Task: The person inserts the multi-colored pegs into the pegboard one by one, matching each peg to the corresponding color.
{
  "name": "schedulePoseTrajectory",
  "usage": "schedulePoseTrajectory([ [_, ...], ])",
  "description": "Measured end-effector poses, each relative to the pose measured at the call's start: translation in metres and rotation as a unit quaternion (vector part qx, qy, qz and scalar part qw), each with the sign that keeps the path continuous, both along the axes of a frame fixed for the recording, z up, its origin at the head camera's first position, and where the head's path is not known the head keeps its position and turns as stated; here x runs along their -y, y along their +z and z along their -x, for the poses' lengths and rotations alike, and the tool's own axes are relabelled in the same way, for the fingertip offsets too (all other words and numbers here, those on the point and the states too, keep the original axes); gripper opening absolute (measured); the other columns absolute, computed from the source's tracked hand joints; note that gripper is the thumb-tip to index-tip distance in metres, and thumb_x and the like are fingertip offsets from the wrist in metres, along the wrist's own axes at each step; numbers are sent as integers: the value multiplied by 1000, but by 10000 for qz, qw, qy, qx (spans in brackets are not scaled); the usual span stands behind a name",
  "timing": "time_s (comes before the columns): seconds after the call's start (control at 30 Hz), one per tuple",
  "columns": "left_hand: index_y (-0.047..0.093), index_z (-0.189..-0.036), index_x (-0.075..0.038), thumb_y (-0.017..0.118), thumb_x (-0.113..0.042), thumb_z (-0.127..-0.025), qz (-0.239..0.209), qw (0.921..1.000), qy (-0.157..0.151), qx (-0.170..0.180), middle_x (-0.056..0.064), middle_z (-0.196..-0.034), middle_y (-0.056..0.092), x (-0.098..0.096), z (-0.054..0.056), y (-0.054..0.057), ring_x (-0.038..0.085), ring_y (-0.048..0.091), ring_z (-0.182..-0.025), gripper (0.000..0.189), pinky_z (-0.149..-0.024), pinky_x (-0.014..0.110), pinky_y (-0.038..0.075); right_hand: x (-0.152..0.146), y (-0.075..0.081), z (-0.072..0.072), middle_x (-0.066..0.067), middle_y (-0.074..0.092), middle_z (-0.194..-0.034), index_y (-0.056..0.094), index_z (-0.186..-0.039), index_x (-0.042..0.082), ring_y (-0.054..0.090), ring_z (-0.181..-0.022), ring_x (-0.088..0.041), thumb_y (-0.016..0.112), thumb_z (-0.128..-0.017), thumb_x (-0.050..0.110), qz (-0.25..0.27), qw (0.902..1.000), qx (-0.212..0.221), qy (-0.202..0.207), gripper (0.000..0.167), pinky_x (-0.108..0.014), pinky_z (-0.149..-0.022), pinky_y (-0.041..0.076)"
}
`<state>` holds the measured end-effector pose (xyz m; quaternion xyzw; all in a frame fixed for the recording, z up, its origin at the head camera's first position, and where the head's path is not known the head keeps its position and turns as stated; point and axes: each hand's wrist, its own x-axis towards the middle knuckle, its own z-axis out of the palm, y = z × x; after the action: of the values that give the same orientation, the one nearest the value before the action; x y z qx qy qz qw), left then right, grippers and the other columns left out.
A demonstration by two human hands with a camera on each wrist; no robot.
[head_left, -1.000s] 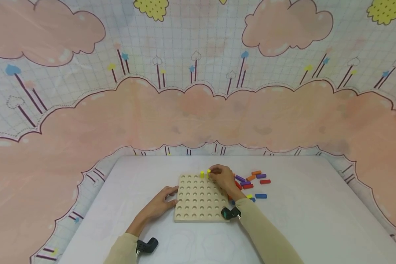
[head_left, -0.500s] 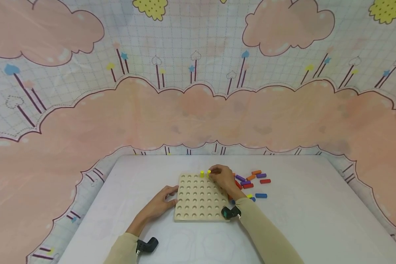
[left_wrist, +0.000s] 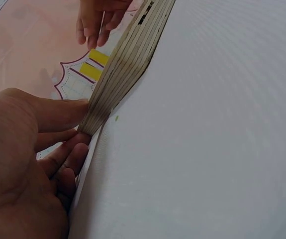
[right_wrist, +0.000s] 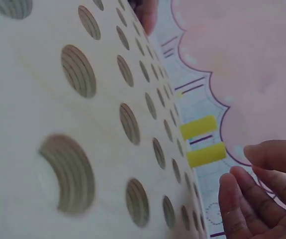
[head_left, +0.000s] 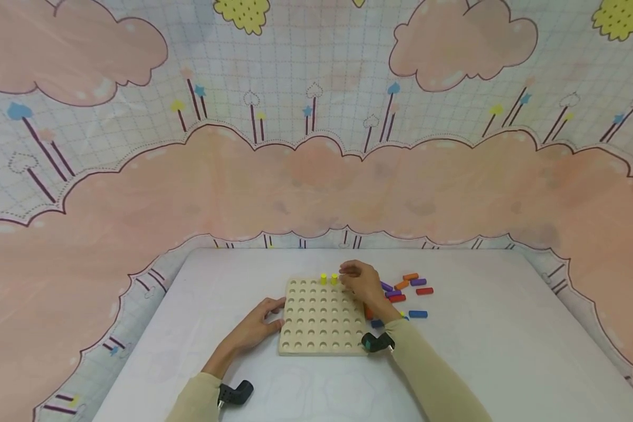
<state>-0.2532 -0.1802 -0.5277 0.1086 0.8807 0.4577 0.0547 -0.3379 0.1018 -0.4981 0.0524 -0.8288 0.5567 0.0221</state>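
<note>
A light wooden pegboard [head_left: 316, 328] with rows of round holes lies on the table. Two yellow pegs stand upright in its far row; the right one is a yellow peg [right_wrist: 206, 155] seen large in the right wrist view. My left hand [head_left: 258, 323] grips the board's left edge, thumb and curled fingers against it; the left wrist view shows this left hand [left_wrist: 28, 149] at the board's layered side. My right hand [head_left: 363, 284] hovers just right of the yellow pegs. Its fingers [right_wrist: 230, 199] are apart from the pegs, with nothing between thumb and fingertips.
Right of the board lie several loose pegs: an orange peg [head_left: 410, 276], a purple peg [head_left: 418, 282], a red peg [head_left: 424, 291] and a blue peg [head_left: 418, 314] among them. My right forearm partly covers this pile. A patterned cloth [head_left: 316, 187] hangs behind the white table [head_left: 480, 363].
My right hand has let go of the right yellow peg, which stays standing in the board, and has moved slightly right. The left hand has not moved.
</note>
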Motion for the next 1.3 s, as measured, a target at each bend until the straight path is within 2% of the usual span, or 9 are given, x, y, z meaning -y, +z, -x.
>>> schedulePoseTrajectory([
  [0.1,51,-143,-8,65,-14,-93,16,10000,-17,-15,2,-123,58,0,-1,0,26,49,-122,52,-114,60,31,-7,4,-4,-11,72,-107,69,-113,6,68,-91,-20,70,-90,11,-24,10000,48,-15,23,-30,-76,60],
  [0.33,51,-142,-10,66,-15,-93,20,10000,-28,5,1,-121,58,1,-1,0,24,49,-122,52,-114,59,30,-25,15,-14,-8,69,-116,65,-121,10,65,-106,-23,66,-94,16,-152,9996,243,-20,28,-37,-94,56],
  [0.67,51,-143,-8,68,-19,-92,169,9993,-273,-207,3,-121,59,5,1,-3,24,50,-119,55,-111,57,35,-52,20,-20,-9,68,-121,63,-124,11,63,-113,-27,64,-96,18,-477,9988,56,45,30,-40,-97,55],
  [0.8,51,-143,-9,68,-20,-91,237,9991,-268,-216,2,-121,59,5,1,-3,23,51,-118,56,-109,55,36,-63,20,-24,-9,68,-122,63,-126,10,61,-115,-28,63,-96,19,-539,9985,-14,48,31,-39,-96,55],
  [0.97,51,-143,-10,69,-17,-91,256,9994,-193,-160,2,-122,59,6,0,-2,23,51,-118,56,-108,52,37,-74,22,-29,-10,68,-123,63,-127,10,60,-117,-29,63,-96,19,-723,9973,-105,60,32,-46,-101,52],
  [1.3,50,-143,-9,68,-17,-91,146,9996,-185,-123,3,-124,59,4,0,-3,25,50,-122,56,-112,55,34,-99,18,-42,-12,68,-122,64,-125,10,61,-115,-30,62,-97,19,-1169,9930,-128,-108,30,-48,-103,48],
])
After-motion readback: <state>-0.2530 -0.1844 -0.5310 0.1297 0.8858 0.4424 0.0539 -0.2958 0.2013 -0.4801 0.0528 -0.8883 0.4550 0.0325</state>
